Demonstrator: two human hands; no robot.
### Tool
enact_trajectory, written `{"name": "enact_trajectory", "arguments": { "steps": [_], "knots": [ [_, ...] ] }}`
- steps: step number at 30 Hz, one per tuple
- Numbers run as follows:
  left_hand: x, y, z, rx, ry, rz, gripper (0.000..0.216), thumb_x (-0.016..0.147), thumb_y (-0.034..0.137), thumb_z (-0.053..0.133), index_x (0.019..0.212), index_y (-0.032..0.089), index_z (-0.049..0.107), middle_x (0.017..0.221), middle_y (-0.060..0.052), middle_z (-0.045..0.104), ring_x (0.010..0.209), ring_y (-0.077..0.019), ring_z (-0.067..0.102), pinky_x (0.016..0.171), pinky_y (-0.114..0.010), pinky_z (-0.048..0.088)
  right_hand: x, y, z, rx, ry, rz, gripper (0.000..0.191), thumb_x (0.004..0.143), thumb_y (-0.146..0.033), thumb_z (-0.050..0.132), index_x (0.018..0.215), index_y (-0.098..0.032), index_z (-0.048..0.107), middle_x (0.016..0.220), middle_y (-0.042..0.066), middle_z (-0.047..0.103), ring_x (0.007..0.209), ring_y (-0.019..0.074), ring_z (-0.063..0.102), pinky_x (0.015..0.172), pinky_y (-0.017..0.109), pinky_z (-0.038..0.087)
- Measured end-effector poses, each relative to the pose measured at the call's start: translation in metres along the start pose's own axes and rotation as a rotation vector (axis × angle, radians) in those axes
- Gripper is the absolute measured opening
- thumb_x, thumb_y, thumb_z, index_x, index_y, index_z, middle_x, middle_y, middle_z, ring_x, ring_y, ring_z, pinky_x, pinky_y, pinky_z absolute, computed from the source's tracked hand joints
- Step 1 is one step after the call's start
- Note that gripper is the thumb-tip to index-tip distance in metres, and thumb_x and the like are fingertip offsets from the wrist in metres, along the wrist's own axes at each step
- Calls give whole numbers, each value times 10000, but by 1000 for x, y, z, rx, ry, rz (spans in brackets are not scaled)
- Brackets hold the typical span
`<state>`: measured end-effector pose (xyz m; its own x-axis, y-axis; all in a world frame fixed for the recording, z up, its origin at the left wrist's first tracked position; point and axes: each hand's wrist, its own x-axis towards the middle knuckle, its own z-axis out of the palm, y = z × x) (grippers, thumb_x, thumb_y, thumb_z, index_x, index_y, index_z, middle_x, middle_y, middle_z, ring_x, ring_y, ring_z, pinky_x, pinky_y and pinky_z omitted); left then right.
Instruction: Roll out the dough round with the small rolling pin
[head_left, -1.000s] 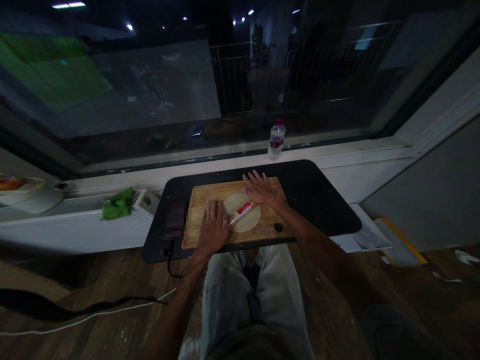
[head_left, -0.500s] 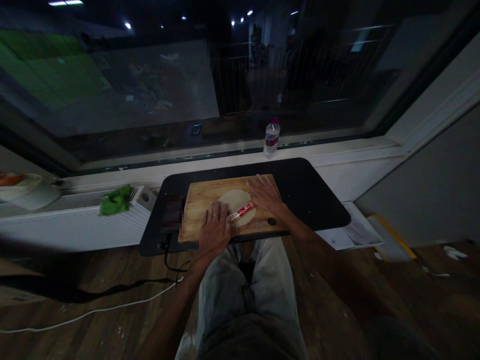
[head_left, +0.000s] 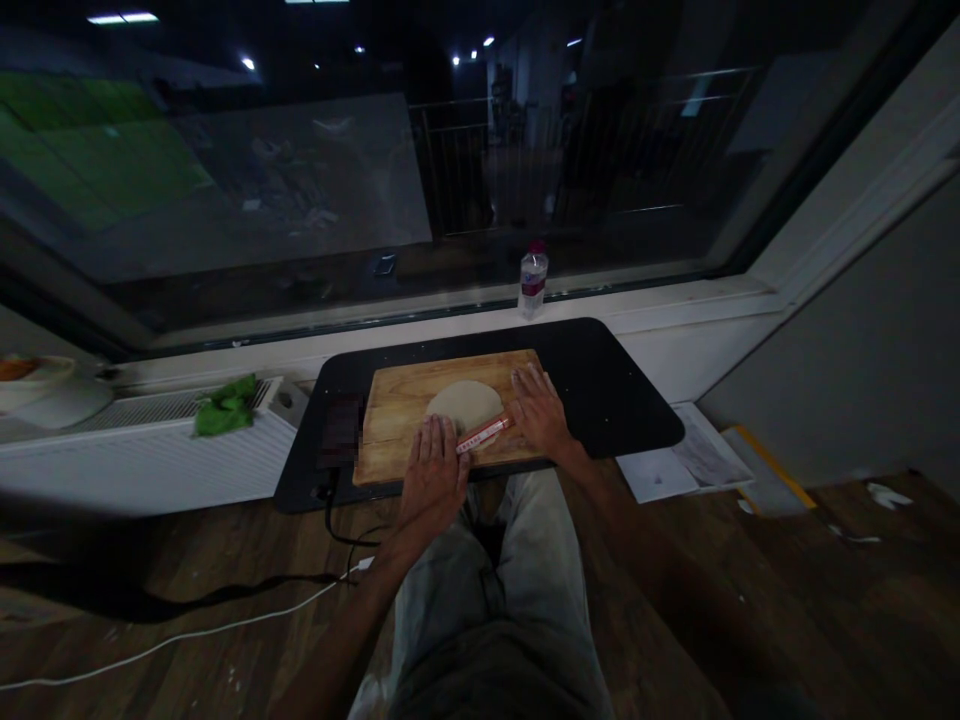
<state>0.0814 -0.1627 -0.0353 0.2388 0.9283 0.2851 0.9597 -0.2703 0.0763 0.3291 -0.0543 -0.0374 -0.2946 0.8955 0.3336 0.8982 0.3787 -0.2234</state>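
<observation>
A thin rolling pin (head_left: 484, 436) with a red and white label lies slantwise across the near part of a flat, round sheet of dough (head_left: 463, 400). The dough is on a wooden cutting board (head_left: 390, 425). My left hand (head_left: 433, 465) rests flat over the pin's left end, its fingers stretched forward. Over the right end lies my right hand (head_left: 541, 412), palm down with fingers extended and pale, flour-like dust on the fingertips. Both palms hide the ends of the pin.
The board stands on a small black table (head_left: 600, 375) by a window sill. A water bottle (head_left: 533, 283) is on the sill, a green cloth (head_left: 226, 405) on the radiator (head_left: 172, 470). Papers (head_left: 660, 472) lie right, cables (head_left: 255, 617) on the floor at left.
The rolling pin has rolled toward me, from the middle of the dough to its near side. Both hands have come back with it, and the right hand sits lower on the board.
</observation>
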Motion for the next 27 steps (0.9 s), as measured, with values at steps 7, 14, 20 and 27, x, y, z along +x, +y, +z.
{"name": "enact_trajectory", "arguments": {
  "steps": [7, 14, 20, 27],
  "knots": [
    [-4, 3, -2, -62, 14, 35, 685, 1159, 364, 418, 1747, 14, 421, 1810, -286, 428, 1738, -390, 360, 1424, -615, 313, -16, -3, 0, 28, 23, 41, 632, 1124, -241, 385, 1711, -53, 523, 1788, 239, 492, 1754, 369, 301, 1419, 657, 254],
    [22, -21, -2, -66, -62, 85, 534, 1162, 304, 432, 1650, 160, 594, 1728, -192, 589, 1696, -357, 450, 1409, -645, 321, -15, 0, -17, 2, -13, -79, 528, 1179, -310, 435, 1665, -200, 612, 1696, 155, 619, 1742, 382, 297, 1415, 729, 156],
    [57, -57, -21, -202, -23, -10, 561, 1088, 267, 572, 1639, 162, 579, 1717, -216, 593, 1651, -370, 512, 1400, -658, 322, -19, 5, -35, 50, -155, -288, 416, 1149, -384, 613, 1512, -233, 749, 1478, 153, 741, 1473, 336, 601, 1358, 585, 359],
    [78, -87, -17, -634, 25, -408, 371, 1101, 298, 520, 1347, 134, 746, 1312, -177, 844, 1171, -282, 816, 1088, -412, 626, -18, 4, -38, -1, -135, 173, 443, 1212, -363, 409, 1504, -239, 718, 1451, 171, 765, 1292, 311, 752, 1065, 394, 573]
  ]
}}
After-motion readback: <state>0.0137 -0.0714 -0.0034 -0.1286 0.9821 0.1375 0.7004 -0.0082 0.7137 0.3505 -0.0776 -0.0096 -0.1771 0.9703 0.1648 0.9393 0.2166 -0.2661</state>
